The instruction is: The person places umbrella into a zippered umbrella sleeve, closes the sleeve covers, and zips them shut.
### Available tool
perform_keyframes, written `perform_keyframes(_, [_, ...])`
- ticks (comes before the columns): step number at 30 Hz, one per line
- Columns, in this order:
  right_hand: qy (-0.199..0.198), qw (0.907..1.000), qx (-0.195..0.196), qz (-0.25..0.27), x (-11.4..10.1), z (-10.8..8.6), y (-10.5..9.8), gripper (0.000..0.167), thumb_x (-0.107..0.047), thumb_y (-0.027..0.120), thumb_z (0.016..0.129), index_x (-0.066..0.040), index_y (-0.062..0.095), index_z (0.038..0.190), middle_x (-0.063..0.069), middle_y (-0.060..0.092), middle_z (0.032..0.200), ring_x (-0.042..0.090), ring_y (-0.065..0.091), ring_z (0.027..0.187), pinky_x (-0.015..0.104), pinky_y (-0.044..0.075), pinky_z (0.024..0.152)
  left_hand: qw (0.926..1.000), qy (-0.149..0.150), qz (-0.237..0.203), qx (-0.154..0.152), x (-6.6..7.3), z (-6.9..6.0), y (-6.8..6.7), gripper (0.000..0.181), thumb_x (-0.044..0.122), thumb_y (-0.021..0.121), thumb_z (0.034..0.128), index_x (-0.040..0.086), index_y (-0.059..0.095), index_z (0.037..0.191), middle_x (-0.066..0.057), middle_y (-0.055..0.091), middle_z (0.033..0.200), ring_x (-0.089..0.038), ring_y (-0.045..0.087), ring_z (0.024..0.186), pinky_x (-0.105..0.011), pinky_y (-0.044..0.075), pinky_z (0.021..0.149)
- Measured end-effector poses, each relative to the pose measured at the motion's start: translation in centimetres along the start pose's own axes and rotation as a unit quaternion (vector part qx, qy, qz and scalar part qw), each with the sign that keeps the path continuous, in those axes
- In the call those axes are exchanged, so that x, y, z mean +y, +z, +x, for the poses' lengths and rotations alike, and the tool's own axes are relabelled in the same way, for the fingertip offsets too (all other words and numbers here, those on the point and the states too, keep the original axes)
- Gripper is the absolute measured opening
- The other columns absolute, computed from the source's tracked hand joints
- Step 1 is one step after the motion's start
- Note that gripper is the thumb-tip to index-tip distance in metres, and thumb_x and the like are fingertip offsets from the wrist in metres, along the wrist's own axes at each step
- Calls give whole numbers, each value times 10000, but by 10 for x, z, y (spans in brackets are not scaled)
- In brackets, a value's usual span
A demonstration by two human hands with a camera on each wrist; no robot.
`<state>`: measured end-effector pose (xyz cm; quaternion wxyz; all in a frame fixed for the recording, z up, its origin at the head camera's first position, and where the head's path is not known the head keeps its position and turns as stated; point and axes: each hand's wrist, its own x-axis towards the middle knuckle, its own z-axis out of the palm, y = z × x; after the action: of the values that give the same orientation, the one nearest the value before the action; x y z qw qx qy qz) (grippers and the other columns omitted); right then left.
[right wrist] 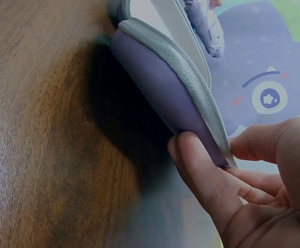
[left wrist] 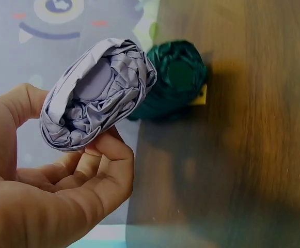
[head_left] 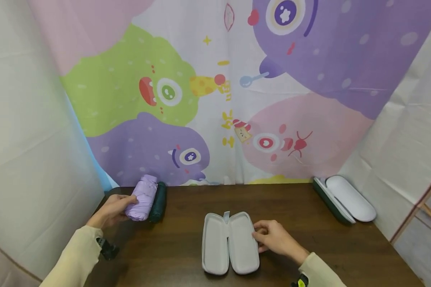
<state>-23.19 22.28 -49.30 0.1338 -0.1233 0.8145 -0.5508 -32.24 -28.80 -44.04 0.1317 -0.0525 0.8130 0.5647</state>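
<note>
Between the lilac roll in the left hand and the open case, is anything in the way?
Yes, at table level: the dark green roll is right beside the lilac roll, on the side facing the open case. Nothing else visible stands between them; lifting over it would probably do.

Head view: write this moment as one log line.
left hand grips lilac roll | right hand pinches open grey-lined case | dark green roll beside lilac roll | green case open, untouched
</note>
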Motion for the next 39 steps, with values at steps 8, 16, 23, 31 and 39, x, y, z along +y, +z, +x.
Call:
perform_keyframes(8, [-9, 10000, 22, -65, 1, 2, -1, 360, -85, 663, 982, 143, 603, 1253, 169, 739, 949, 177, 691, 698, 349, 622, 596, 9992, 362, -146, -129, 12, -14, 16, 559, 191, 563, 999, -216, 451, 1364, -65, 670, 960, -152, 659, 823, -331, 604, 712])
perform_keyframes(16, [-69, 10000, -19, 9, 3, 4, 0, 344, -73, 656, 988, 142, 598, 1250, 172, 734, 934, 203, 702, 702, 364, 625, 596, 9976, 455, -361, -384, 19, -24, 34, 511, 148, 553, 987, -205, 451, 1342, -89, 668, 998, -160, 668, 864, -354, 615, 741])
perform_keyframes(23, [-34, 10000, 61, 13, 1, 5, 3, 352, -69, 663, 979, 144, 594, 1252, 171, 734, 926, 197, 702, 696, 364, 626, 600, 9976, 442, -325, -420, 22, -33, 55, 552, 159, 566, 979, -204, 439, 1375, -153, 661, 1072, -190, 671, 891, -383, 614, 766])
perform_keyframes(31, [-45, 9999, 41, 93, -2, 4, 3, 349, -64, 663, 976, 146, 592, 1246, 137, 727, 888, 181, 688, 665, 369, 626, 599, 9946, 363, -739, -630, 21, -39, 81, 510, 126, 581, 959, -201, 466, 1334, -152, 665, 1049, -211, 679, 881, -388, 616, 774])
perform_keyframes(39, [-5, 9999, -7, 143, 0, 4, 3, 347, -78, 662, 982, 139, 594, 1244, 129, 728, 892, 187, 694, 672, 382, 629, 606, 9928, 373, -817, -793, 23, -38, 94, 488, 128, 599, 955, -188, 496, 1312, -112, 678, 991, -198, 686, 855, -385, 617, 759])
